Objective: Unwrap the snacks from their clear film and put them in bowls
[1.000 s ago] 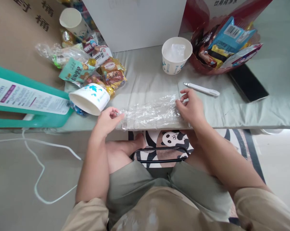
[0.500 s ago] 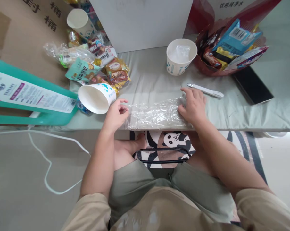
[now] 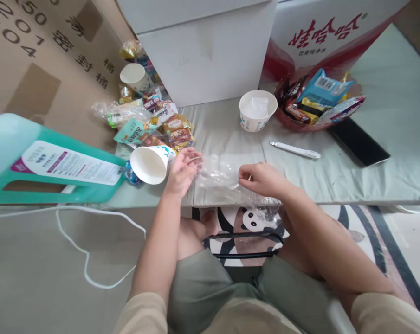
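A crumpled sheet of clear plastic film (image 3: 221,182) lies at the front edge of the pale green mat (image 3: 230,130). My right hand (image 3: 261,179) pinches the film near its middle, fingers closed on it. My left hand (image 3: 183,170) rests at the film's left end with fingers spread, touching it, right beside a white paper cup (image 3: 150,162) lying on its side. Part of the film hangs over the mat's edge under my right wrist.
An upright paper cup (image 3: 257,109) with plastic inside stands mid-mat, a white pen (image 3: 295,150) to its right, a black phone (image 3: 359,141) further right. Snack packets (image 3: 161,127) pile at left, a red box of snacks (image 3: 317,99) at right. A teal container (image 3: 53,164) lies far left.
My right hand slid left from the film's right end to its middle, bunching the film shorter. My left hand opened its fingers. The view tilted up.
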`<control>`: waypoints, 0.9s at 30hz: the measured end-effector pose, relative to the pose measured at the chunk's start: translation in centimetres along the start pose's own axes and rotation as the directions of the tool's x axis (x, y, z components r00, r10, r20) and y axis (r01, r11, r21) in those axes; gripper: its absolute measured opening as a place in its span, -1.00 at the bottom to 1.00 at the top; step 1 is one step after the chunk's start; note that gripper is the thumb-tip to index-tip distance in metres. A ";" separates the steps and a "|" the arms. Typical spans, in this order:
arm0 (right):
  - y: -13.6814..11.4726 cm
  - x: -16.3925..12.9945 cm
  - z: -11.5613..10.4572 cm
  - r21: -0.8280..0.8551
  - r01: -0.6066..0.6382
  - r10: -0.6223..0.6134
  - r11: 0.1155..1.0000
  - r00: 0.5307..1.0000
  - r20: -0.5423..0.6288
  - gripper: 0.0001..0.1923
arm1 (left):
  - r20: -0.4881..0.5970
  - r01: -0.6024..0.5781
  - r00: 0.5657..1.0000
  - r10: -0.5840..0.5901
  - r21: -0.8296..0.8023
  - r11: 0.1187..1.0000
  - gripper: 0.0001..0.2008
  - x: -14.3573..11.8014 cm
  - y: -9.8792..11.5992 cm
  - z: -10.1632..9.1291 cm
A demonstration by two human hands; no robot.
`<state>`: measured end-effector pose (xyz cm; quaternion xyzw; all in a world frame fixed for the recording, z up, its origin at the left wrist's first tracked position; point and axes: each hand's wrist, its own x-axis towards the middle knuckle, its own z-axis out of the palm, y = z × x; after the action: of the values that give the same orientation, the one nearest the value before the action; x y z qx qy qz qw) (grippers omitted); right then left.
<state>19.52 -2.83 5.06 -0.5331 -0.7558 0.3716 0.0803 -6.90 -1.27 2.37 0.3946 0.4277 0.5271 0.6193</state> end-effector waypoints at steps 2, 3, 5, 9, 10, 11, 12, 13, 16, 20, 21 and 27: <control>0.8 0.4 0.2 0.354 0.005 0.027 0.935 0.996 -0.085 -0.91 | -0.049 0.039 0.998 -0.046 -0.137 0.990 -0.48 0.7 -0.2 0.4; 1.2 0.6 0.5 0.508 -0.005 0.085 0.861 0.987 -0.134 -0.89 | -0.034 0.089 0.995 -0.096 -0.178 0.980 -0.45 0.9 -0.4 1.0; 1.7 1.0 1.3 0.691 -0.020 0.220 0.723 0.954 -0.202 -0.82 | 0.080 0.226 0.974 -0.213 -0.207 0.952 -0.28 1.2 -1.0 2.5; 2.0 1.5 2.9 0.730 -0.001 0.293 0.684 0.916 -0.273 -0.76 | 0.293 0.348 0.904 -0.310 -0.088 0.933 -0.17 1.3 -2.3 6.0; 2.0 1.5 3.0 0.723 0.014 0.288 0.691 0.912 -0.293 -0.74 | 0.297 0.335 0.903 -0.311 -0.033 0.941 -0.22 1.4 -2.6 6.5; 2.1 1.5 3.1 0.714 0.024 0.290 0.700 0.904 -0.314 -0.73 | 0.284 0.317 0.908 -0.307 0.011 0.948 -0.27 1.5 -2.8 6.9; 2.1 1.5 3.1 0.700 0.023 0.299 0.713 0.894 -0.333 -0.73 | 0.266 0.301 0.916 -0.300 0.038 0.953 -0.31 1.6 -3.0 7.1; 2.1 1.4 3.0 0.677 0.011 0.312 0.736 0.882 -0.353 -0.73 | 0.251 0.292 0.922 -0.294 0.049 0.955 -0.33 1.7 -3.1 7.2; 2.1 1.4 2.8 0.576 -0.034 0.331 0.817 0.845 -0.420 -0.75 | 0.225 0.284 0.928 -0.298 0.093 0.954 -0.29 1.7 -3.5 7.3; 2.6 1.5 3.0 0.674 0.053 0.339 0.737 0.834 -0.436 -0.57 | 0.059 0.271 0.953 -0.298 0.280 0.921 -0.56 1.5 -3.8 7.8; 2.8 1.5 3.1 0.726 0.082 0.350 0.683 0.835 -0.424 -0.50 | 0.022 0.272 0.957 -0.290 0.285 0.919 -0.64 1.5 -3.7 7.8; 3.5 1.2 3.1 0.926 0.124 0.322 0.358 0.914 -0.246 -0.55 | 0.064 0.351 0.932 -0.358 0.101 0.931 -0.62 1.9 -2.6 7.2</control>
<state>20.07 -2.75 0.24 -0.5014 -0.3463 0.6226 0.4910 0.85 -0.02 2.04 0.3588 0.4891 0.3710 0.7032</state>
